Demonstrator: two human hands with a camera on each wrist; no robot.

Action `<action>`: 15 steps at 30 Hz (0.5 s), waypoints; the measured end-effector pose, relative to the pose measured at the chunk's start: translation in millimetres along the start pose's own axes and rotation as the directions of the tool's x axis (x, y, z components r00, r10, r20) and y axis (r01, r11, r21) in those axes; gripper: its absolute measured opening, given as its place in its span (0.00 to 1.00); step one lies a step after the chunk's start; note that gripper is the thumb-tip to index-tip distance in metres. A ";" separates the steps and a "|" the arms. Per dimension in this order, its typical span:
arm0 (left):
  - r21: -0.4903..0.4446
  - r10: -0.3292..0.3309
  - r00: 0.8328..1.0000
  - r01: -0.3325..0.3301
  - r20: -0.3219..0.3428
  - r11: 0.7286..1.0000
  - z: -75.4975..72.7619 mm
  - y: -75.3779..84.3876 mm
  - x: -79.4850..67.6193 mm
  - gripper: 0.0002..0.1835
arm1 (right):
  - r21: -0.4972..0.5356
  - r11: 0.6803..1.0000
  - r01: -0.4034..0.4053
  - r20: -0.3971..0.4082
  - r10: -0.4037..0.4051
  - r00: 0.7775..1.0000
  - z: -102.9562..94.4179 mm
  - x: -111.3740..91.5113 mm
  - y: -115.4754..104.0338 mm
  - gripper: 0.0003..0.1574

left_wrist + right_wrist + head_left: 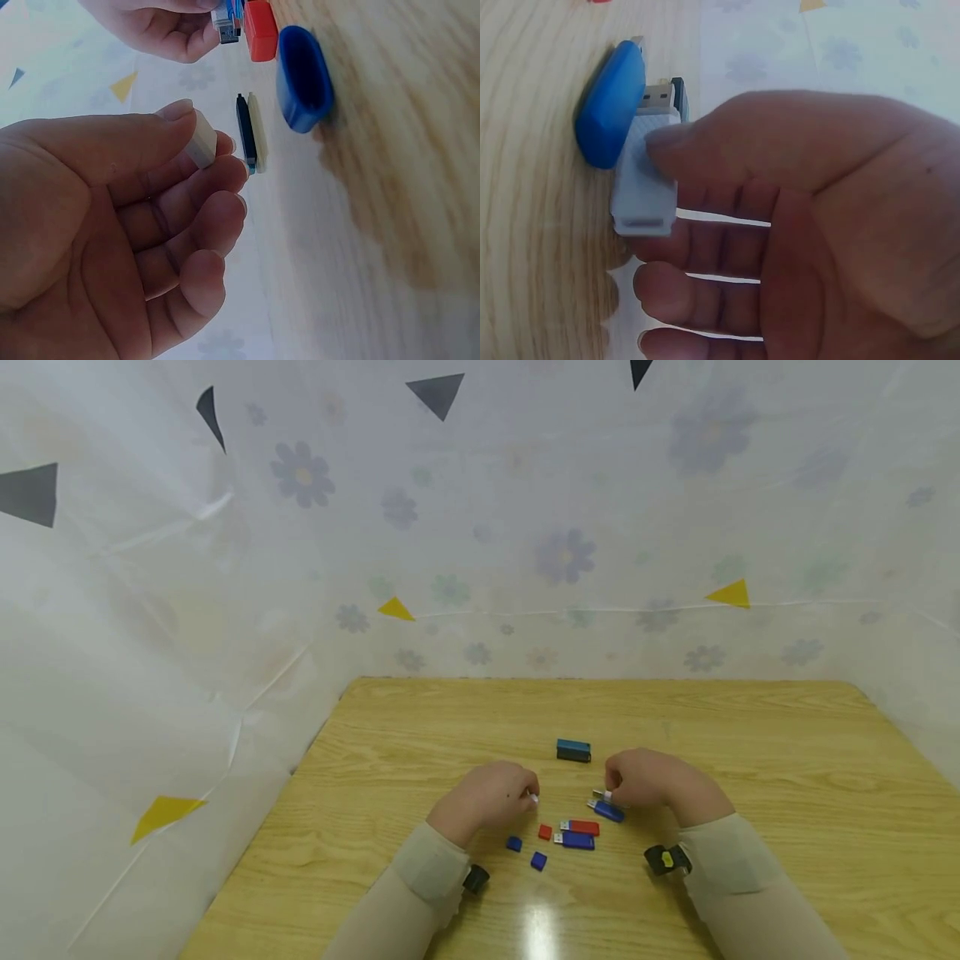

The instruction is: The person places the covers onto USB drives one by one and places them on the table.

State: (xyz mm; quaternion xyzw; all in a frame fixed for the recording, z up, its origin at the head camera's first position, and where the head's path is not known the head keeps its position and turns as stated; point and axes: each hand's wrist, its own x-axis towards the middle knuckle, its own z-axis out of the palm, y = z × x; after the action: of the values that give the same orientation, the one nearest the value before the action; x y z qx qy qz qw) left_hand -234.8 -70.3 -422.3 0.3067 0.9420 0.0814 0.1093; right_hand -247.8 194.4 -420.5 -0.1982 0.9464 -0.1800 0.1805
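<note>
A white USB-stick cap [201, 141] is pinched between the thumb and fingers of my left hand [495, 793]. My right hand [652, 781] holds a white USB stick [645, 172], its metal plug bare, with the thumb on its flat face. Right beside it on the table lies a blue USB stick [606, 811]. Nearer me lie a red USB stick [583, 827] and another blue one [577, 841], plugs pointing left. To their left are a red cap [545, 832] and two blue caps, one [513, 843] below the left hand, the other [538, 861] closer to me.
A dark teal, box-like object [573, 750] sits behind the hands. The wooden table [810, 760] meets a white, flower-printed sheet [480, 527] at its back and left sides.
</note>
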 end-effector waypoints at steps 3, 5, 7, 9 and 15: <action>-0.001 -0.001 1.000 0.001 0.000 1.000 0.4 0.2 -0.2 0.10 | 0.002 1.000 -0.008 -0.003 0.008 1.000 -0.1 0.1 0.2 0.07; -0.002 -0.002 1.000 0.002 0.000 1.000 0.5 0.4 -0.4 0.10 | -0.003 1.000 0.001 -0.011 -0.001 1.000 -0.5 0.1 0.4 0.07; -0.006 -0.005 1.000 0.005 0.002 1.000 0.5 0.6 -0.4 0.10 | -0.004 1.000 0.003 -0.026 -0.003 1.000 -1.2 0.4 0.4 0.07; -0.010 -0.007 1.000 0.007 0.003 1.000 0.5 0.7 -0.3 0.10 | -0.005 1.000 0.003 -0.044 -0.003 0.999 -2.1 0.9 0.7 0.06; -0.017 -0.006 1.000 0.006 0.002 1.000 0.8 0.2 0.0 0.10 | -0.002 1.000 0.000 -0.090 0.000 0.996 -4.9 2.4 1.9 0.08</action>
State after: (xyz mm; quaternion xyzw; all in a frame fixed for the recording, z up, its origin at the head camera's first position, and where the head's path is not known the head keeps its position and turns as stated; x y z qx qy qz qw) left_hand -234.5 -70.1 -423.1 0.3032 0.9420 0.0887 0.1129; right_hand -252.5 196.3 -417.7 -0.1901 0.9538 -0.1879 0.1373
